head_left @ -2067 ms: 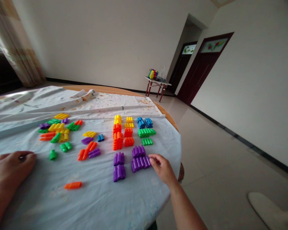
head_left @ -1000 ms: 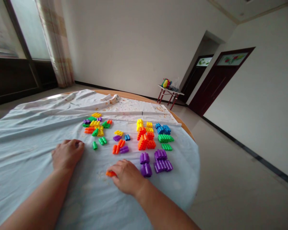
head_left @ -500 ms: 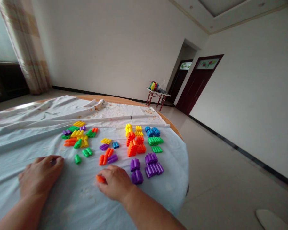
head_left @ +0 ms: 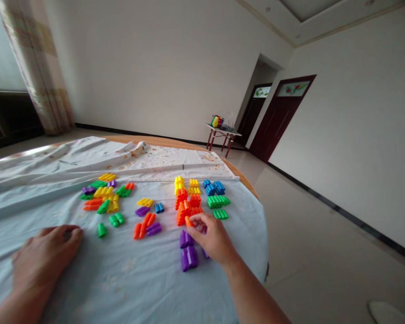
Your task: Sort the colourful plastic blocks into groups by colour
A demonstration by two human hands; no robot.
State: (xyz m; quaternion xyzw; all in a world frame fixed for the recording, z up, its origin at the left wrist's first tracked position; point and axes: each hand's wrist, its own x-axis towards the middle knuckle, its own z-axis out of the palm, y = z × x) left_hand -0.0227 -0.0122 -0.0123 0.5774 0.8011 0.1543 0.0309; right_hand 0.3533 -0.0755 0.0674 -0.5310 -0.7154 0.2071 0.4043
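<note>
My right hand (head_left: 212, 236) pinches an orange piece (head_left: 189, 221) beside the stacked orange pieces (head_left: 183, 211). Below it are purple stacks (head_left: 189, 258), partly covered by the hand. Yellow pieces (head_left: 178, 182) stand behind the orange ones; blue pieces (head_left: 219, 187) and green rows (head_left: 218, 201) lie to their right. At the left my left hand (head_left: 49, 254) rests on the cloth with fingers curled; a small dark thing shows between thumb and finger, too unclear to name. Mixed pieces (head_left: 104, 193) lie beyond it, and orange pieces (head_left: 144, 226) sit mid-table.
A pale blue and white cloth (head_left: 121, 279) with folds covers the round wooden table (head_left: 246, 180). Farther back, a small side table (head_left: 224, 131) holds a colourful bag (head_left: 216, 121). A pale rounded object (head_left: 386, 312) shows at the lower right.
My right hand has moved right and farther forward with the orange piece, from the front middle to the orange stacks. The view has shifted slightly; my left hand still rests on the cloth.
</note>
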